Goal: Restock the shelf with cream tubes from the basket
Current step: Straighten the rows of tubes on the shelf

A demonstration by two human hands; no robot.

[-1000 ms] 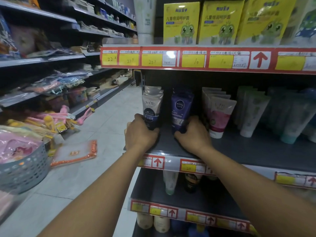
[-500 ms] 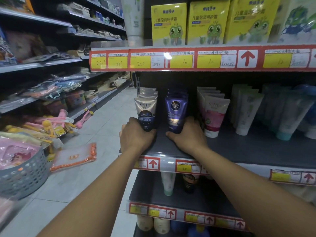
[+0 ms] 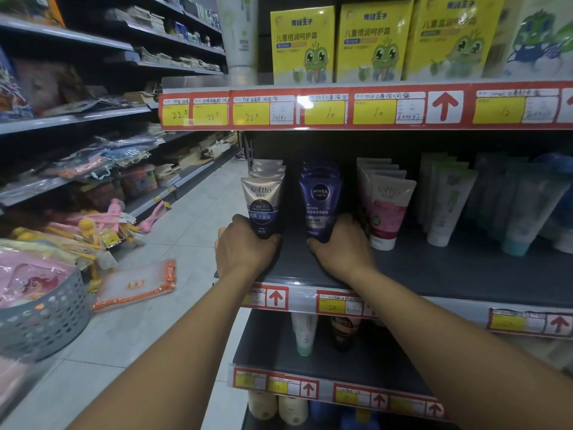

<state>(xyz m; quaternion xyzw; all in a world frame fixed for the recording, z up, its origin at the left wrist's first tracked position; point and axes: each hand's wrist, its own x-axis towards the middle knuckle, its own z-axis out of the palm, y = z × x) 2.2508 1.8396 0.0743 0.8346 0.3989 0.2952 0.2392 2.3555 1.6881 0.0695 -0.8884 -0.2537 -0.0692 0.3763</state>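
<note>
Silver-and-navy Softto cream tube (image 3: 263, 206) upright on dark grey metal shelf (image 3: 449, 271), cap down, long axis vertical; left hand (image 3: 245, 249) curls round its base. Purple Nivea Men tube (image 3: 321, 206) upright just beside; right hand (image 3: 341, 248) grips its base.

A shop aisle, metal shelves (image 3: 434, 268) edged with red and yellow handwritten price labels (image 3: 263, 111), rows of cream tubes (image 3: 262, 200), boxed creams (image 3: 304, 45) above, packaged goods along the tiled floor (image 3: 186, 228)
</note>
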